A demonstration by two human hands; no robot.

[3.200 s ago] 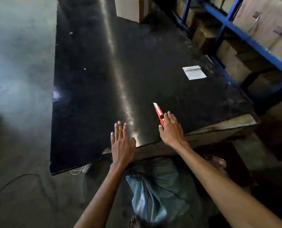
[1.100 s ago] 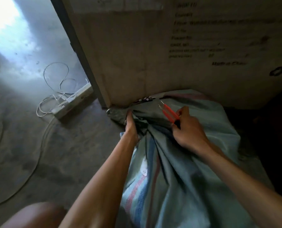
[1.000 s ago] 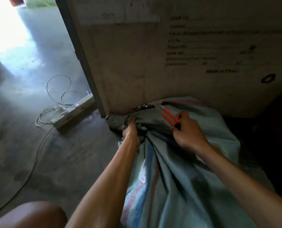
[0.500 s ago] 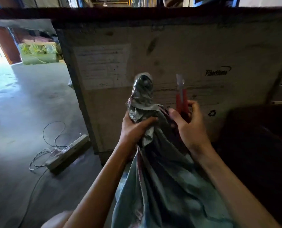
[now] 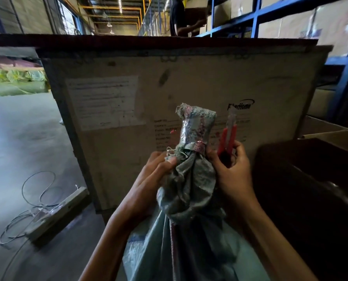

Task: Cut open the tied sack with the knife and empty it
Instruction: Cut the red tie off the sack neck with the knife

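Observation:
A grey-green woven sack [image 5: 189, 240] stands upright in front of me, its gathered neck [image 5: 193, 126] tied with string and wrapped in clear tape. My left hand [image 5: 148, 179] grips the neck just below the tie. My right hand [image 5: 232, 175] presses against the right side of the neck and holds a red utility knife [image 5: 228, 136] upright, blade pointing up, a little to the right of the tied top.
A big wooden crate [image 5: 169, 88] with a black top stands right behind the sack. A power strip with coiled cable [image 5: 53, 211] lies on the concrete floor at left. Dark open boxes [image 5: 311, 179] sit at right, below blue shelving [image 5: 290, 9]. A person [image 5: 179, 17] stands far back.
The sack's neck has been pulled up from the floor to stand upright. My view rose with it, so the crate's top edge and shelves show. Both hands kept their grips.

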